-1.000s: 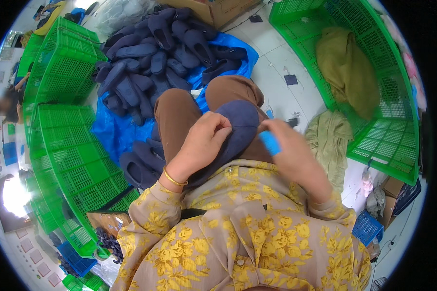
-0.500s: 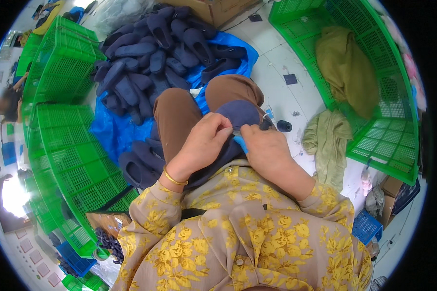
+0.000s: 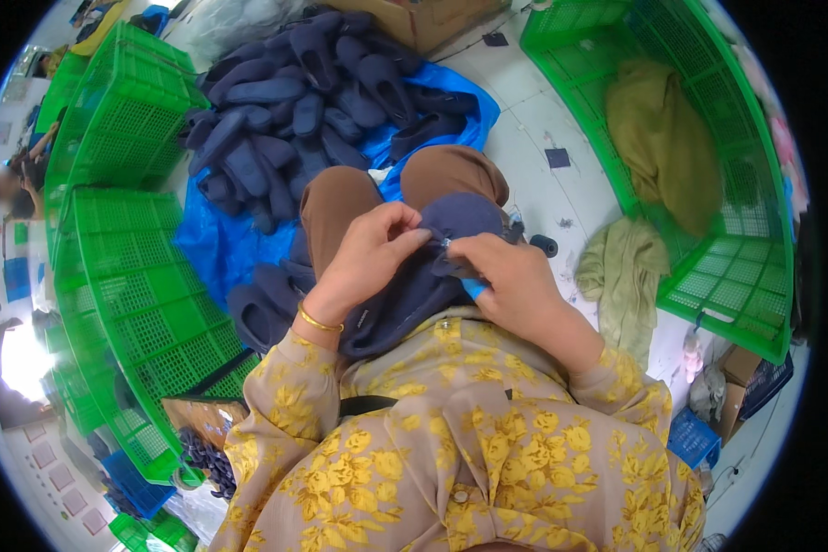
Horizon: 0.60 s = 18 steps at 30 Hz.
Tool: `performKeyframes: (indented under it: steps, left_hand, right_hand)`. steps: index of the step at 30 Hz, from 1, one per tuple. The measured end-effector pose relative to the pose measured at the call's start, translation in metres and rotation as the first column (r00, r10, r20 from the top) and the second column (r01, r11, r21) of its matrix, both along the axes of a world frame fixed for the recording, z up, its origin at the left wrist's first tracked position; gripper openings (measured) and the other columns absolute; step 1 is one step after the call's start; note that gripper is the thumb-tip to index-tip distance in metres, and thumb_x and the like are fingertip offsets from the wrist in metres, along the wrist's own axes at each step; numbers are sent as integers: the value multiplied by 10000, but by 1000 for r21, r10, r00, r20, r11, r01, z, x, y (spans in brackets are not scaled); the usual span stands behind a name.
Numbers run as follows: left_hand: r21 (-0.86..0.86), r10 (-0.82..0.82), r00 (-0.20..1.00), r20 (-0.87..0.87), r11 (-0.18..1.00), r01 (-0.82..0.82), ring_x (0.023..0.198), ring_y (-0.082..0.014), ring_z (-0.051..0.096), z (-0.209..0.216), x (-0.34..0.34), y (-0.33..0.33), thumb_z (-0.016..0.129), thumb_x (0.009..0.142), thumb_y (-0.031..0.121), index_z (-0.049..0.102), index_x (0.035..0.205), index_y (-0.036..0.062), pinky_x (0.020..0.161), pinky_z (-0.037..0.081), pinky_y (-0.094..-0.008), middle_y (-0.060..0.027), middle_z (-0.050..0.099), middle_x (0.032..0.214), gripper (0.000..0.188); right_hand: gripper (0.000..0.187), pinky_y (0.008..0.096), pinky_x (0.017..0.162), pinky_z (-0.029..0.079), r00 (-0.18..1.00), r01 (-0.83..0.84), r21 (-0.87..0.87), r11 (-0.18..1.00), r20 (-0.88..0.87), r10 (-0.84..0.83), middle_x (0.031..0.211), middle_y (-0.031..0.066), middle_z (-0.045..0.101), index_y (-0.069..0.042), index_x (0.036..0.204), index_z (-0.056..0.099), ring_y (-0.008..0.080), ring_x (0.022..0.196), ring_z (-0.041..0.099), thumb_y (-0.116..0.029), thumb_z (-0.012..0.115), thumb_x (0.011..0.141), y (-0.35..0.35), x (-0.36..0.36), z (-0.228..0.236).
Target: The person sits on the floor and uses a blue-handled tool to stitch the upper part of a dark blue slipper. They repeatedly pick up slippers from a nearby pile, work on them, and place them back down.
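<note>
A navy slipper (image 3: 462,214) lies across my lap, its rounded toe over my right knee; more navy slipper (image 3: 386,317) lies on my lap nearer my waist. My left hand (image 3: 377,248) is closed in a pinch at the slipper's edge, and whatever lies between its fingertips is too small to make out. Close beside it, my right hand (image 3: 511,276) is curled with a small shiny-tipped tool (image 3: 446,244) at its fingertips, mostly hidden by the fingers. A blue wrap (image 3: 475,288) shows on a digit of this hand.
A heap of navy slippers (image 3: 276,120) lies ahead on a blue sheet (image 3: 216,239). Green crates (image 3: 147,294) line the left; another green crate (image 3: 731,308) on the right holds olive cloth (image 3: 662,138). Pale green cloth (image 3: 624,267) and a dark spool (image 3: 544,245) lie on the floor.
My hands have shifted and turned slightly at the slipper's edge. A shiny tip now shows at my right fingertips, and more of the slipper on my lap is uncovered.
</note>
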<state>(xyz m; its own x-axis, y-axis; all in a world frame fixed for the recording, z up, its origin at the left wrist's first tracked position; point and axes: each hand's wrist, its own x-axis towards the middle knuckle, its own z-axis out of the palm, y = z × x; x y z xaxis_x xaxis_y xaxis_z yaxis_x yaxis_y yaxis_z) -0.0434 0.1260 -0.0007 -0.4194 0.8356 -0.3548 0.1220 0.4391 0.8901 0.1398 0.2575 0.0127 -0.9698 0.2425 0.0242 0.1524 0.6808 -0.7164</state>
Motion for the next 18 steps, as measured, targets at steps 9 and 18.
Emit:
performKeyframes:
  steps: [9, 18]
  left_hand:
    - [0, -46, 994, -95, 999, 46, 872, -104, 607, -4, -6, -18, 728, 873, 190, 588, 1129, -3, 782, 495, -262, -46, 655, 946, 350]
    - [-143, -65, 609, -791, 987, -80, 864, -180, 645, 21, -116, -176, 598, 868, 117, 690, 1012, 15, 763, 510, -333, -119, 690, 966, 199]
  right_hand:
    - [339, 371, 573, 451, 995, 26, 121, 992, -95, -14, 768, 58, 566, -122, 968, 618, 266, 672, 592, -15, 663, 649, -6, 55, -14]
    - [316, 329, 524, 450, 964, 190, 12, 982, -190, -185, 767, 90, 599, -86, 954, 630, 249, 593, 585, 75, 598, 684, 1, 48, -7]
